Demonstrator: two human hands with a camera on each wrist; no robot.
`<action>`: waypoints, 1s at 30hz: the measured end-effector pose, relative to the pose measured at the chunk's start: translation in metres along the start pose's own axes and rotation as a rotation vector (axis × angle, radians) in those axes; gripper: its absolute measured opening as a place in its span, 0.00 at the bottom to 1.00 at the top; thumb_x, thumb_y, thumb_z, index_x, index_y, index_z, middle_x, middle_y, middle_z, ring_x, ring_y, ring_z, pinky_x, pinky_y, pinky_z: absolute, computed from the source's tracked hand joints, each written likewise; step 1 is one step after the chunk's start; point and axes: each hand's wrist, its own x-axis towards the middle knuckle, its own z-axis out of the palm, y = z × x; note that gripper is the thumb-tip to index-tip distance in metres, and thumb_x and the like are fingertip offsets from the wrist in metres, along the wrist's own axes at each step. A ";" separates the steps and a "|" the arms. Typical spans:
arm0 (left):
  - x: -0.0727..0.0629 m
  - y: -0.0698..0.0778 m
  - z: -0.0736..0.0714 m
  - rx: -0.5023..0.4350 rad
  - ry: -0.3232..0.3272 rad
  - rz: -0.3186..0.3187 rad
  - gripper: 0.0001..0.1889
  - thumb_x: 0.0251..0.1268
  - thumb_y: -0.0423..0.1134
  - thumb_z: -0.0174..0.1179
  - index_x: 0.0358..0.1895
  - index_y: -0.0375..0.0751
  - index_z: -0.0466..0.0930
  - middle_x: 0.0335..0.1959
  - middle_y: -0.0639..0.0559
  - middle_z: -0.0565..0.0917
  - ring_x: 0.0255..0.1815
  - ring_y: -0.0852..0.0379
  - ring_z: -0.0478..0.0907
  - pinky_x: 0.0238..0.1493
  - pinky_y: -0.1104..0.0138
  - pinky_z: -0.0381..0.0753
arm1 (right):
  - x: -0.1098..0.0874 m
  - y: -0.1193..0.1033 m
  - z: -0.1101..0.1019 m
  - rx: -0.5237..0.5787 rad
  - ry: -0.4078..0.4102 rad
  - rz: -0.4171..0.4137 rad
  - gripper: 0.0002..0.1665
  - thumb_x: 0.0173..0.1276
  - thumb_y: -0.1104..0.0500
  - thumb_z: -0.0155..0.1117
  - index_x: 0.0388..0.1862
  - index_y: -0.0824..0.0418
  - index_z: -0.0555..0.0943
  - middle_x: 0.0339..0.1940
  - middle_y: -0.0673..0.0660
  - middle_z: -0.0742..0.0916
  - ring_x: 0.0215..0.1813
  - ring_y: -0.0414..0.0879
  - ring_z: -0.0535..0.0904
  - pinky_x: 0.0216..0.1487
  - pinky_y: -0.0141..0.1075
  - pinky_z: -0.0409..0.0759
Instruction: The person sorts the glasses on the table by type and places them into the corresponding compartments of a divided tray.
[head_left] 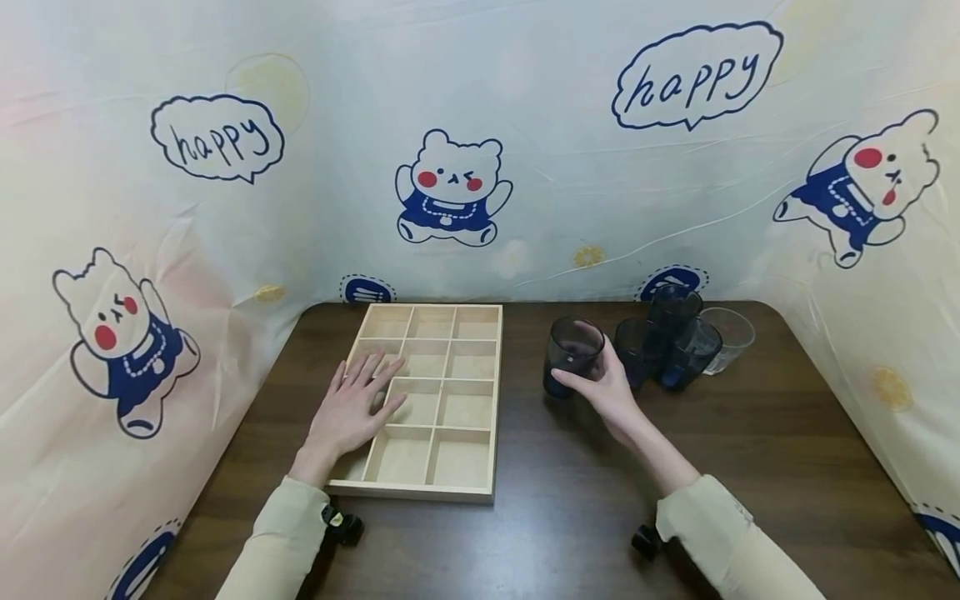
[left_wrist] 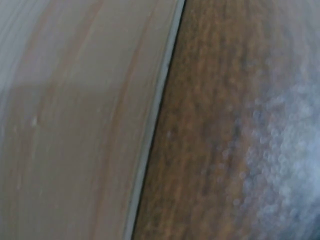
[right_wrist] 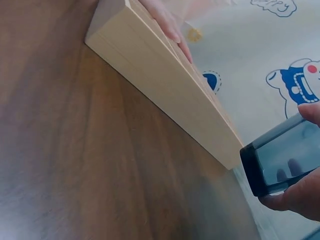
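Dark blue-grey and see-through, a tumbler [head_left: 567, 352] is held upright in a person's right hand [head_left: 613, 392], thumb curled against its near side, between 2 and 3 o'clock of a pale wooden compartment tray [head_left: 420, 492]; whether its base touches the brown wood-grain table [head_left: 555, 517] is hard to tell. The left hand [head_left: 348, 417], palm down with fingers spread, lies over the tray's 9 o'clock side, its fingertips pointing toward 1 o'clock. At 3 o'clock from the held tumbler, three more dark tumblers [head_left: 690, 354] cluster near the fingers, with a clear tumbler [head_left: 731, 337] just beside them on their 3 o'clock side. Cream sleeves [head_left: 281, 533] reach toward the wrists, which bear small black devices [head_left: 347, 529]. Beyond the table, at 12 o'clock, hangs a pale cloth [head_left: 555, 167] printed with cartoon bears [head_left: 450, 212] in blue.
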 end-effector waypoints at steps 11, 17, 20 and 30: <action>0.000 -0.003 -0.005 0.019 0.012 0.002 0.38 0.82 0.70 0.50 0.89 0.63 0.61 0.92 0.45 0.60 0.93 0.37 0.52 0.91 0.32 0.45 | 0.056 -0.005 0.046 -0.007 0.026 -0.035 0.50 0.70 0.68 0.77 0.86 0.52 0.65 0.77 0.63 0.81 0.76 0.54 0.78 0.66 0.26 0.77; 0.001 -0.002 -0.003 0.010 0.006 -0.004 0.39 0.82 0.71 0.49 0.89 0.65 0.60 0.92 0.46 0.59 0.94 0.38 0.51 0.92 0.34 0.43 | 0.086 -0.010 0.069 -0.001 0.026 -0.045 0.51 0.69 0.68 0.78 0.87 0.52 0.64 0.75 0.64 0.81 0.73 0.54 0.79 0.67 0.30 0.78; 0.000 -0.001 -0.003 0.002 0.002 -0.005 0.39 0.82 0.71 0.49 0.89 0.65 0.60 0.92 0.46 0.58 0.94 0.38 0.51 0.92 0.34 0.42 | 0.094 -0.011 0.076 -0.001 0.018 -0.037 0.52 0.69 0.68 0.78 0.87 0.54 0.64 0.73 0.66 0.81 0.72 0.56 0.79 0.71 0.38 0.78; -0.002 -0.002 0.000 0.023 0.009 0.001 0.39 0.81 0.71 0.50 0.89 0.64 0.61 0.92 0.47 0.60 0.93 0.38 0.53 0.91 0.33 0.47 | 0.111 -0.004 0.096 0.003 0.027 -0.021 0.52 0.67 0.68 0.80 0.85 0.54 0.65 0.72 0.67 0.80 0.74 0.59 0.78 0.79 0.50 0.77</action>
